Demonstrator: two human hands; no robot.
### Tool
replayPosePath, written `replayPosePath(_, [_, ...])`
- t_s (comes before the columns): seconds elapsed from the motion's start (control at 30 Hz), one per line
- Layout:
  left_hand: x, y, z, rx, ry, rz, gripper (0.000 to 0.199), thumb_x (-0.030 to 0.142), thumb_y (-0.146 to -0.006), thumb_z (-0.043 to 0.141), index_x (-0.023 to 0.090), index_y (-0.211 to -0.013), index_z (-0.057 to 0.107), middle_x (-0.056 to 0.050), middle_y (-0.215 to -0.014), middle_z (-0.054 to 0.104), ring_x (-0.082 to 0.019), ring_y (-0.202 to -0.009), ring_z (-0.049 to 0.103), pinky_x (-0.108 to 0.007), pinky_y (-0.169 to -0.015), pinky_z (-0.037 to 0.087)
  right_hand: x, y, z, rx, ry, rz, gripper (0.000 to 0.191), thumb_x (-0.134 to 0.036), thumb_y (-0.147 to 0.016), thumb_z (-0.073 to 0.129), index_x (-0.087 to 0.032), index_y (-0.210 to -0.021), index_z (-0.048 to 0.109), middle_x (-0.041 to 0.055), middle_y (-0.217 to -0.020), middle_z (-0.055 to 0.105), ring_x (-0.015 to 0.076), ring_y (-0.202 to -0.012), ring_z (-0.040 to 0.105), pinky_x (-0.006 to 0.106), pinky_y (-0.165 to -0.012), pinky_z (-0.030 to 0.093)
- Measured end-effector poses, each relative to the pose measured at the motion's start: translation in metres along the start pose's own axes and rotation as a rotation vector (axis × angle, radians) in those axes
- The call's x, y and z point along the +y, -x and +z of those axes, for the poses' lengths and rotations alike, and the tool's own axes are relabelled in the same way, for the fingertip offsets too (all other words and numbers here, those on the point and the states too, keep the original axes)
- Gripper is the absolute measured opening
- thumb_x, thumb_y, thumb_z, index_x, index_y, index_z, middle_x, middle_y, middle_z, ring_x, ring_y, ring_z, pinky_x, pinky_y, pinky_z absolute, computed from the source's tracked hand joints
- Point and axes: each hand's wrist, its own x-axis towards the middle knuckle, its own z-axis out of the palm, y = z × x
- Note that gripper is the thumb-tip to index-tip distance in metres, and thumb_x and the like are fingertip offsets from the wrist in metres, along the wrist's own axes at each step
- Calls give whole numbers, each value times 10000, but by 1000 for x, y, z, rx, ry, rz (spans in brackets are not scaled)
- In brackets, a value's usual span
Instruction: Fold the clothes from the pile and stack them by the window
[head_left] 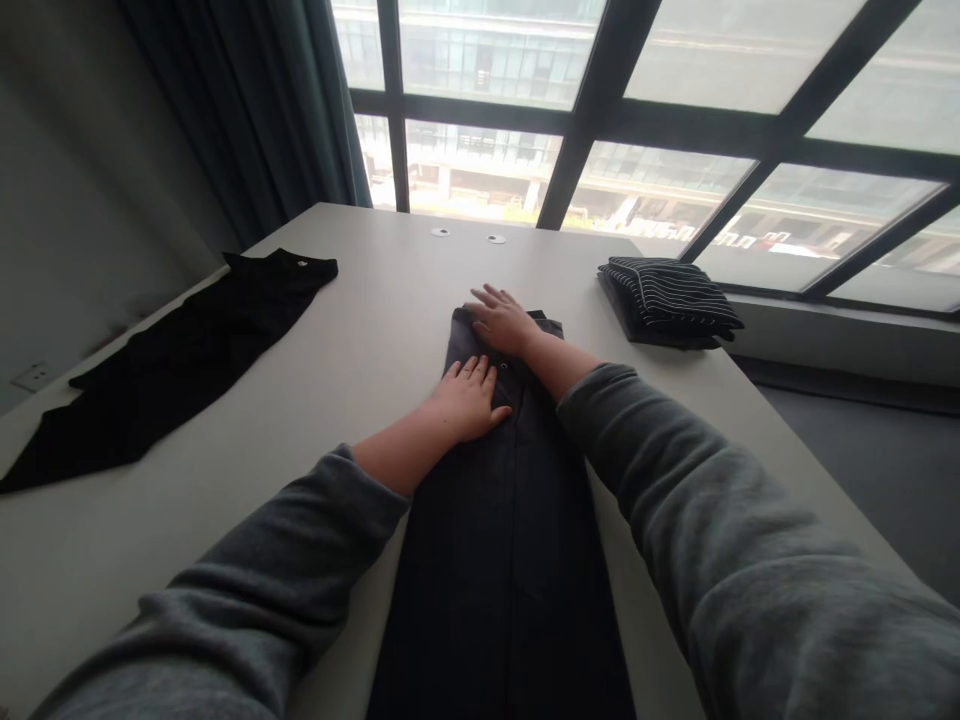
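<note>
A pair of dark trousers [517,560] lies lengthwise on the white table, its waistband end away from me and its legs running toward the bottom edge of the view. My left hand [471,398] rests flat on the upper part of the trousers, fingers spread. Farther up, my right hand [501,318] lies across the waistband end with its fingers stretched out to the left. Neither hand grips the cloth. Part of the waistband is hidden beneath my right hand and forearm.
A black garment [202,350] lies spread along the table's left side. Folded clothes, a striped one [667,295] on top, sit near the right edge. Two round white fittings [440,232] are set in the far end of the table [375,270]. Windows and a dark curtain [262,100] stand beyond.
</note>
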Motion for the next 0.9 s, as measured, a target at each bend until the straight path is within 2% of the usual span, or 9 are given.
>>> replayPosePath(0.1, [5,6,-12,149,-45,61,543,502,-1066,512,158,-1471,624,-200,-1506,616,-372,-1382,569,-525,-1130,438,15,22,-27,148,32,389,419,-282,-1036,525,-109,-1376,697,219,-1367,717,354,-1307,634,475,-1127,469])
replayPosePath(0.17, [11,8,-17,226,-38,143,409,446,-1064,535,218,-1367,686,-140,-1292,718,-322,-1202,661,-461,-1014,483,30,36,-41,81,47,592,370,-337,-1040,525,-124,-1217,770,204,-1165,788,337,-1124,718,410,-990,529])
replayPosePath(0.23, [17,8,-17,232,-13,242,357,422,-1067,545,272,-1356,691,-91,-1195,740,-283,-1111,694,-407,-943,495,41,46,-48,-57,60,662,404,-435,-1038,543,-135,-1106,804,195,-1095,801,323,-1059,738,359,-909,536])
replayPosePath(0.33, [22,6,-9,170,-11,345,340,416,-1074,550,343,-1369,703,-59,-1183,743,-263,-1066,717,-369,-881,514,47,50,-47,-243,55,698,531,-595,-997,588,-123,-1084,815,200,-1045,804,321,-1029,748,329,-844,538])
replayPosePath(0.43, [21,1,-2,142,-15,410,333,400,-1064,576,328,-1349,733,-64,-1182,744,-259,-1067,724,-361,-899,533,42,45,-39,-325,29,727,581,-623,-973,611,-108,-1163,803,211,-1066,803,326,-1035,757,330,-829,550])
replayPosePath(0.53, [19,-3,0,144,28,453,292,342,-1044,611,239,-1260,778,-75,-1128,765,-247,-1060,728,-343,-952,540,35,39,-32,-322,56,703,482,-491,-981,626,-115,-1237,787,207,-1177,792,311,-1084,754,330,-880,558])
replayPosePath(0.6, [18,-4,-1,143,79,453,258,306,-1029,631,220,-1203,800,-72,-1096,778,-236,-1041,738,-326,-956,546,33,35,-31,-304,78,668,432,-410,-969,638,-124,-1256,787,197,-1200,792,296,-1096,753,327,-915,558])
replayPosePath(0.73, [17,-5,-4,178,186,416,214,297,-1014,648,227,-1113,825,-60,-1063,800,-228,-1022,750,-307,-924,554,32,29,-35,-229,92,603,424,-401,-960,640,-111,-1217,811,210,-1154,805,305,-1081,754,329,-925,562])
replayPosePath(0.9, [15,-7,-4,178,238,357,173,292,-978,675,223,-1001,832,-53,-993,816,-236,-962,754,-317,-867,553,23,26,-32,-197,89,558,389,-377,-986,604,-111,-1167,823,211,-1209,792,317,-1128,741,331,-942,554])
